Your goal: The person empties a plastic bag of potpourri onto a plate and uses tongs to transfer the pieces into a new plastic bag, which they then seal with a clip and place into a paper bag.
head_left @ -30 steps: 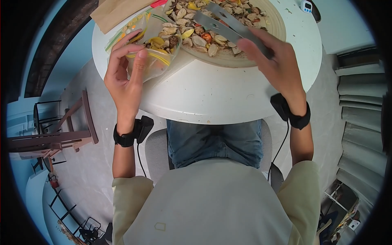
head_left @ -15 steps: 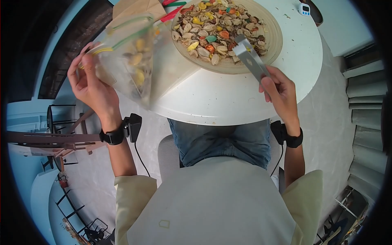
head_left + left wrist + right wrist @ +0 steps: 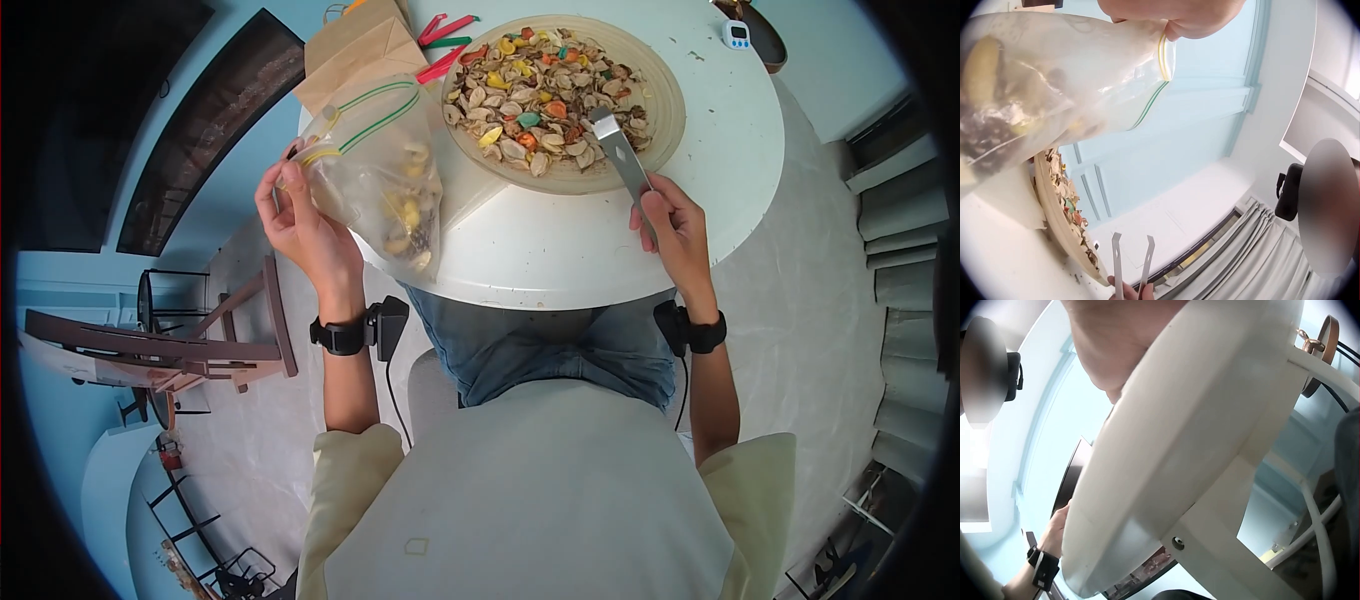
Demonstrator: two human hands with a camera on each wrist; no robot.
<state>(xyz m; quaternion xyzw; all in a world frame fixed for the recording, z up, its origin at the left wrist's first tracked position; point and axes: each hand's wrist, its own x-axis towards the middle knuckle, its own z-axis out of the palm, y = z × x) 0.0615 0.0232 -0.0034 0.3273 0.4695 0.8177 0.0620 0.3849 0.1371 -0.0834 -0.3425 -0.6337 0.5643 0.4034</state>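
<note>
My left hand (image 3: 315, 245) pinches a clear zip bag (image 3: 375, 185) by a top corner, at the table's left edge. The bag hangs tilted, its green and yellow zip strips (image 3: 385, 120) at the top. Yellow and brown dried pieces (image 3: 408, 222) lie low in it. My right hand (image 3: 675, 230) holds metal tongs (image 3: 627, 160) near the plate's front right rim. Their two arms stand apart with nothing between the tips in the left wrist view. A round beige plate (image 3: 668, 110) bears a heap of dried potpourri-like pieces (image 3: 520, 100), tan with some yellow, orange and green.
A brown paper bag (image 3: 360, 50) lies at the back left of the white round table (image 3: 520, 260). Red and green strips (image 3: 442, 66) sit between it and the plate. A small white timer (image 3: 736, 35) stands at the back right. Small crumbs dot the tabletop.
My left hand has lifted the zip bag, so it now hangs from the fingers with its contents lower down. My right hand has drawn the tongs back toward the plate's front right.
</note>
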